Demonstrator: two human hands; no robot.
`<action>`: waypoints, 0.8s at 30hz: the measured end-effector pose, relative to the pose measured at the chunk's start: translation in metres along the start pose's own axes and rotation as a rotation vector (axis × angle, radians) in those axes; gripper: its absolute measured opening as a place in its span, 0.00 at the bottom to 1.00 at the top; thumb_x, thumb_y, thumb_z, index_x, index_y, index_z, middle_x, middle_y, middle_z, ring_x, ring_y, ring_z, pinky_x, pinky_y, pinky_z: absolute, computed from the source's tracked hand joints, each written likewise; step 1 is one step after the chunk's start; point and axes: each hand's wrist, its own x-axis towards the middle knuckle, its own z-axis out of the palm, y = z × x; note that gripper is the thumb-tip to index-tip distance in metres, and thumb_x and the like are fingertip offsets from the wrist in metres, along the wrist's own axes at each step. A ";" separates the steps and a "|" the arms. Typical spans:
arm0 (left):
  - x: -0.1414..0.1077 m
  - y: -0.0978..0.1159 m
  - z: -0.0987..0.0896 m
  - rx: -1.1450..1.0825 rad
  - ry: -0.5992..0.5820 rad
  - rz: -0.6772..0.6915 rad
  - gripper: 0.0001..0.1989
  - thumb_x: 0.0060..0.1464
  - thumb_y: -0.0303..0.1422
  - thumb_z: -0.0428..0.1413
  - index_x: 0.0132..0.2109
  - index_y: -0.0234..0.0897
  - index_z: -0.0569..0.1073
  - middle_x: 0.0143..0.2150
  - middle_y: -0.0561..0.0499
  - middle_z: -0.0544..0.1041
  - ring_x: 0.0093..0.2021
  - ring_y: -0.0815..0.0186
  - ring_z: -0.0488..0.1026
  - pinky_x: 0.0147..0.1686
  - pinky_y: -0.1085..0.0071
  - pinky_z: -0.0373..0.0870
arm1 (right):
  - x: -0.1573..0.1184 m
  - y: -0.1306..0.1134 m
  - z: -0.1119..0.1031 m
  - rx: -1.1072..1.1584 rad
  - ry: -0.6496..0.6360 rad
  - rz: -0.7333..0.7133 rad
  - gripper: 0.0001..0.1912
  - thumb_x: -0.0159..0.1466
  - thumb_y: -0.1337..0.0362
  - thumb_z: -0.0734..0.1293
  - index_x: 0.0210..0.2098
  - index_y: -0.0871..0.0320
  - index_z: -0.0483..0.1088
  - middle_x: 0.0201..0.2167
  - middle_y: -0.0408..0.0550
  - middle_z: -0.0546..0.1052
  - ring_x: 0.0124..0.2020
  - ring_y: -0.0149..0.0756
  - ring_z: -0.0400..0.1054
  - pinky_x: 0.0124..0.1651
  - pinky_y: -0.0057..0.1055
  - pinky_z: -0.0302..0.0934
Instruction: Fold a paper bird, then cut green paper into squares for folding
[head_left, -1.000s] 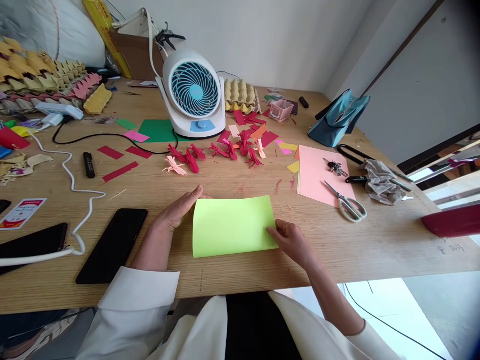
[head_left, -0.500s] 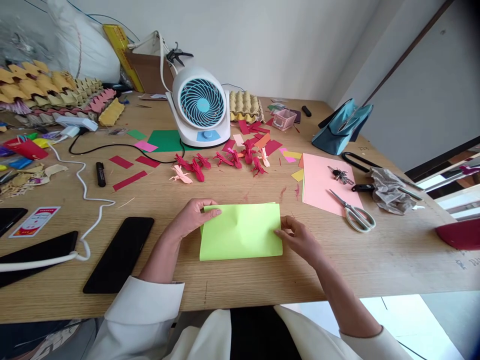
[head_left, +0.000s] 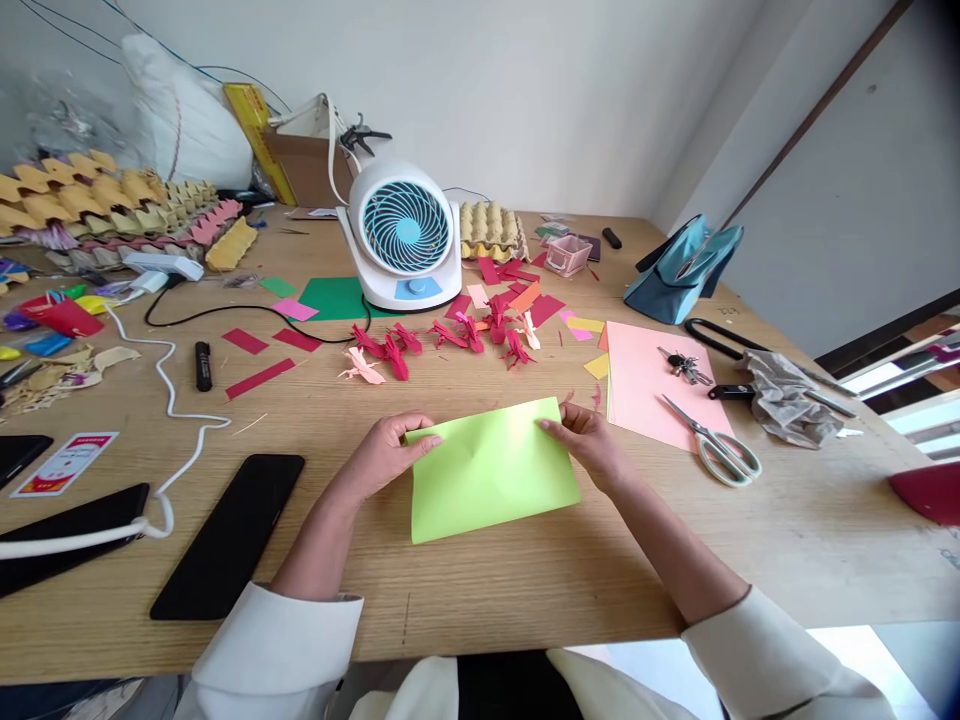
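A folded sheet of lime-green paper (head_left: 491, 472) is held between both hands above the wooden table, its right side tilted up. My left hand (head_left: 390, 452) pinches the upper left corner, thumb on the front face and fingers behind. At the upper right corner my right hand (head_left: 585, 440) grips the paper in the same way, its thumb on top. Past the paper lie several folded red paper figures (head_left: 394, 352) and a pale pink one (head_left: 362, 366). To the right, scissors (head_left: 716, 445) rest partly on a stack of pink paper (head_left: 652, 375).
A white fan (head_left: 405, 235) stands at the back, near egg trays (head_left: 491, 228) and red paper scraps (head_left: 259, 378). Left are a black phone (head_left: 229, 535), a white cable (head_left: 169, 400) and a marker (head_left: 203, 366). A blue bag (head_left: 679, 265) stands at the back right.
My right hand has moved up from the paper's right edge to its upper corner. The paper's right side has risen, so the sheet now slants. My left hand keeps its hold.
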 end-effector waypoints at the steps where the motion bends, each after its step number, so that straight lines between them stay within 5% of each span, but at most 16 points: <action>1: 0.000 0.000 0.000 0.022 0.011 0.008 0.15 0.55 0.44 0.56 0.30 0.35 0.74 0.28 0.55 0.70 0.30 0.68 0.66 0.29 0.75 0.62 | 0.003 0.004 0.000 0.006 0.031 -0.023 0.23 0.46 0.47 0.78 0.23 0.56 0.68 0.21 0.40 0.71 0.22 0.30 0.61 0.25 0.28 0.53; 7: 0.004 -0.001 0.005 0.098 0.074 0.045 0.15 0.57 0.42 0.54 0.29 0.36 0.75 0.31 0.51 0.75 0.33 0.65 0.71 0.34 0.72 0.65 | 0.013 0.027 -0.003 -0.008 0.132 -0.096 0.22 0.45 0.53 0.80 0.22 0.56 0.65 0.18 0.37 0.66 0.20 0.27 0.55 0.23 0.26 0.49; 13: 0.001 0.000 0.011 0.205 0.185 -0.003 0.12 0.54 0.41 0.58 0.31 0.38 0.76 0.33 0.52 0.78 0.35 0.64 0.74 0.37 0.71 0.65 | 0.010 0.034 0.000 0.105 0.157 -0.058 0.21 0.46 0.55 0.80 0.24 0.55 0.65 0.21 0.38 0.69 0.21 0.28 0.60 0.24 0.26 0.54; 20: -0.004 0.003 0.015 0.325 0.328 0.000 0.10 0.53 0.41 0.59 0.31 0.39 0.74 0.32 0.54 0.79 0.30 0.67 0.72 0.34 0.72 0.64 | 0.006 0.035 0.009 0.226 0.187 -0.057 0.29 0.48 0.55 0.79 0.46 0.51 0.66 0.28 0.40 0.77 0.27 0.33 0.71 0.31 0.29 0.65; 24: -0.005 0.008 0.018 0.332 0.363 0.013 0.09 0.54 0.40 0.58 0.32 0.40 0.74 0.29 0.56 0.77 0.28 0.68 0.70 0.32 0.73 0.64 | 0.005 0.034 0.011 0.243 0.178 -0.027 0.22 0.48 0.54 0.78 0.36 0.54 0.70 0.34 0.45 0.80 0.34 0.37 0.74 0.36 0.32 0.68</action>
